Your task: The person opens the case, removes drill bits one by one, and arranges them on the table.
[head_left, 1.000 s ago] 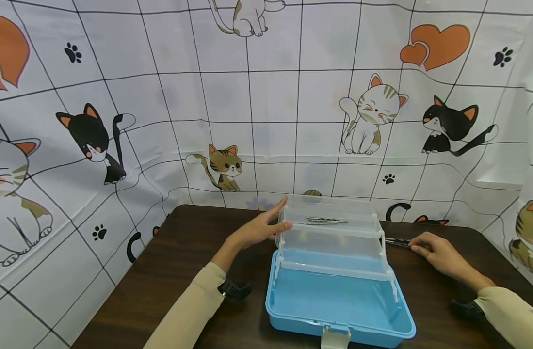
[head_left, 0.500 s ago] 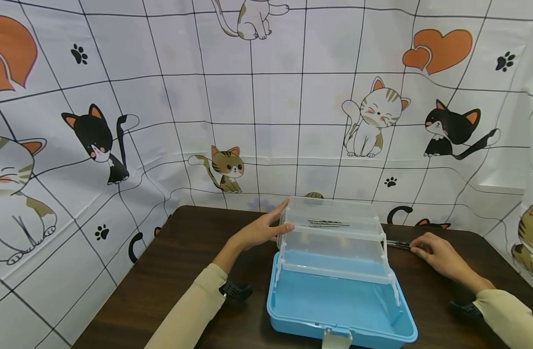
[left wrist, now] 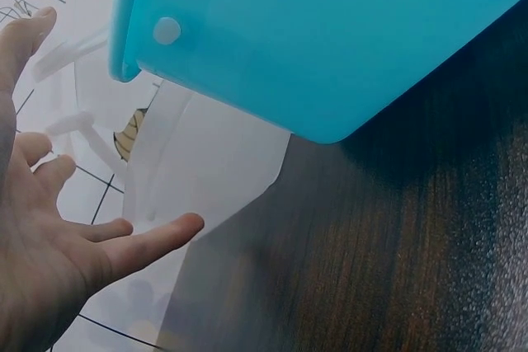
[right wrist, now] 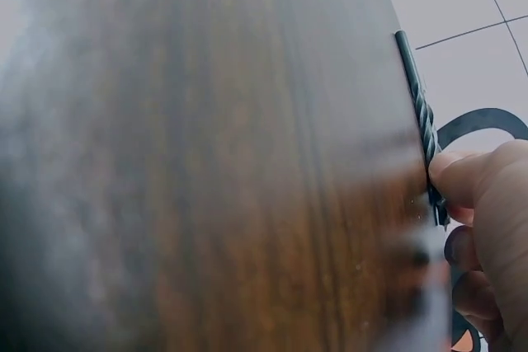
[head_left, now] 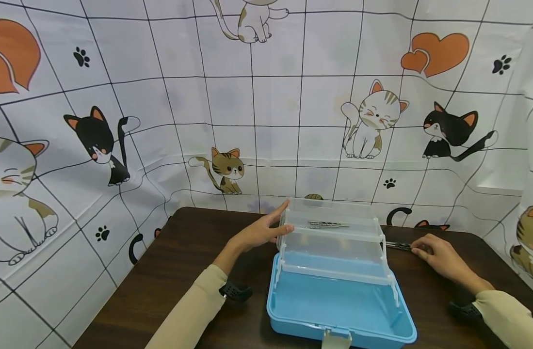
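A light blue box [head_left: 336, 295] stands with its clear lid and trays [head_left: 336, 242] raised. Several thin metal drill bits [head_left: 325, 224] lie in the upper clear tray. My left hand [head_left: 262, 231] touches the left edge of the raised clear part, fingers spread; the left wrist view shows that hand [left wrist: 66, 245] beside the clear plastic and the blue box wall [left wrist: 289, 39]. Right of the box, my right hand [head_left: 441, 254] pinches dark metal drill bits [head_left: 397, 245] low over the table. In the right wrist view, thumb and fingers of the hand [right wrist: 495, 220] grip a fluted bit [right wrist: 419, 105].
The dark wooden table [head_left: 161, 281] extends around the box. A white latch [head_left: 335, 338] hangs at the box's front. Behind the table hangs a white sheet [head_left: 275, 106] with cat prints and a grid.
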The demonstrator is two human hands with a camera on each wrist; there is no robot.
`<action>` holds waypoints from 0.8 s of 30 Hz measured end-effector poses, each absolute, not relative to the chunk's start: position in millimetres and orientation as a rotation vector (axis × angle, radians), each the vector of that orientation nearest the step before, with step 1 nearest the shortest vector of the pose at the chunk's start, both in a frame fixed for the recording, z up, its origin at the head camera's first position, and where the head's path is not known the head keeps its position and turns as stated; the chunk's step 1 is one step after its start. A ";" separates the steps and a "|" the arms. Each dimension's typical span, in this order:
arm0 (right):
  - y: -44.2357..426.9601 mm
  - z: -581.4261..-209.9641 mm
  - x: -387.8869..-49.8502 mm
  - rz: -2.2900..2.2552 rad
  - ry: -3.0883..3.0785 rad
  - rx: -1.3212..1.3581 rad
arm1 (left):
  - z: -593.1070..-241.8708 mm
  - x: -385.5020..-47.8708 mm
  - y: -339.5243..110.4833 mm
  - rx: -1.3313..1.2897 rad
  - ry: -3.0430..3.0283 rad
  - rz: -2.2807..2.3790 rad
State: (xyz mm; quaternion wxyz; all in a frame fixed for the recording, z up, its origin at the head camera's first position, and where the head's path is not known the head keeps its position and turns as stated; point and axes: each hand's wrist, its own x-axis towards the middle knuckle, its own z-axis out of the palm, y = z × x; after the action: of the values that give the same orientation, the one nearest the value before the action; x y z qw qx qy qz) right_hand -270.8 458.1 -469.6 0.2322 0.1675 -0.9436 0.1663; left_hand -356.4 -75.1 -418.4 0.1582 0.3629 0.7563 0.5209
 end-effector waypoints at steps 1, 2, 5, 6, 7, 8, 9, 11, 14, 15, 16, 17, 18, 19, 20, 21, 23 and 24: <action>458.9 -469.2 -270.8 0.458 -2.592 0.459 | -418.0 -355.7 -75.1 1.035 2.162 1.488; 459.6 -468.7 -270.8 0.456 -2.591 0.458 | -417.8 -355.2 -75.2 1.035 2.159 1.489; 461.1 -466.1 -270.5 0.477 -2.605 0.430 | -417.3 -354.4 -75.0 1.037 2.153 1.489; 461.0 -464.7 -270.2 0.490 -2.620 0.411 | -417.3 -354.5 -74.9 1.039 2.153 1.488; 460.5 -462.9 -269.6 0.501 -2.635 0.388 | -417.2 -354.6 -74.9 1.043 2.154 1.487; 460.2 -461.2 -269.1 0.514 -2.649 0.366 | -417.2 -354.8 -74.7 1.045 2.157 1.484; 459.2 -458.5 -268.4 0.531 -2.670 0.342 | -417.1 -355.1 -74.5 1.045 2.161 1.482; 456.6 -452.7 -267.8 0.556 -2.704 0.307 | -416.2 -355.7 -75.1 1.043 2.171 1.476; 452.7 -443.5 -267.4 0.585 -2.724 0.295 | -414.9 -356.2 -75.7 1.041 2.181 1.472; 451.2 -440.3 -267.3 0.591 -2.727 0.295 | -414.7 -356.3 -75.8 1.041 2.183 1.472; 450.0 -437.4 -267.5 0.597 -2.719 0.300 | -414.8 -356.4 -75.8 1.043 2.182 1.473; 448.5 -434.4 -267.4 0.613 -2.716 0.304 | -415.1 -356.5 -75.8 1.048 2.179 1.475; 446.9 -431.0 -267.0 0.627 -2.713 0.306 | -415.7 -356.6 -75.8 1.049 2.177 1.475; 445.0 -427.4 -266.5 0.640 -2.708 0.307 | -416.4 -356.8 -75.7 1.051 2.171 1.477; 443.1 -423.8 -266.1 0.656 -2.702 0.309 | -417.1 -356.9 -75.6 1.056 2.167 1.477; 440.7 -419.8 -265.9 0.674 -2.695 0.315 | -417.8 -357.0 -75.5 1.060 2.162 1.479; 435.2 -410.8 -265.6 0.706 -2.676 0.325 | -418.8 -357.2 -75.2 1.063 2.150 1.487; 432.0 -406.1 -265.6 0.716 -2.662 0.334 | -419.0 -357.3 -75.1 1.063 2.147 1.487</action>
State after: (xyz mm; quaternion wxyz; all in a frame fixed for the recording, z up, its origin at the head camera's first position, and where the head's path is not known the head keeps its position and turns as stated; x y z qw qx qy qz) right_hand -265.6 432.0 -406.1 0.1816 0.1181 -0.9427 0.2537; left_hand -357.3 -75.1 -419.0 0.1604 0.3721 0.7515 0.5207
